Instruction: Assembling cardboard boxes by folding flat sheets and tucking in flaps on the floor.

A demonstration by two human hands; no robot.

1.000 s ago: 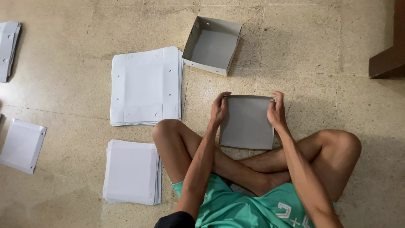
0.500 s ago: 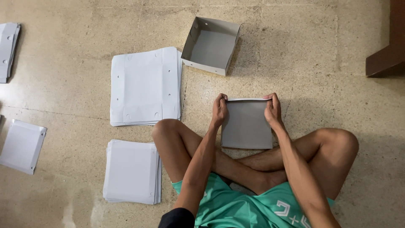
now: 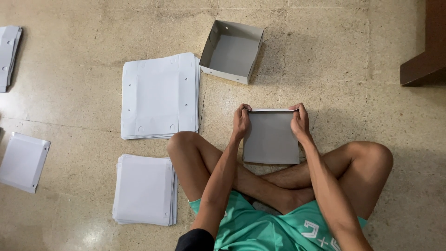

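I see my left hand (image 3: 241, 122) closed on the far left corner of a grey cardboard sheet (image 3: 271, 137), fingers curled over the top edge and the thumb side pressed along its left border. My right hand (image 3: 300, 122) is clamped the same way on the far right corner, fingertips hooked over the thin pale rim that stands up along the sheet's far edge. Both grips are tight around the card, not loose. The sheet is square, flat and matte grey, and it lies on the floor (image 3: 325, 56) just in front of my crossed legs (image 3: 278, 186), its near edge touching or nearly touching my shin; I cannot tell which.

Beyond the sheet, well apart from it, stands a folded box (image 3: 231, 52), grey inside with low upright walls and an open top, turned a little askew. To its left, just beside it, lies a stack of flat white blanks (image 3: 159, 95) with small punched holes and creased flaps. Nearer to me, beside my left knee, is a second stack of plain white squares (image 3: 145, 189), their edges slightly fanned. A single white piece (image 3: 23, 161) lies far left, and another pile (image 3: 9, 56) at the upper left edge. The floor is speckled beige stone with thin joints; a dark wooden furniture corner (image 3: 425, 51) shows at upper right.
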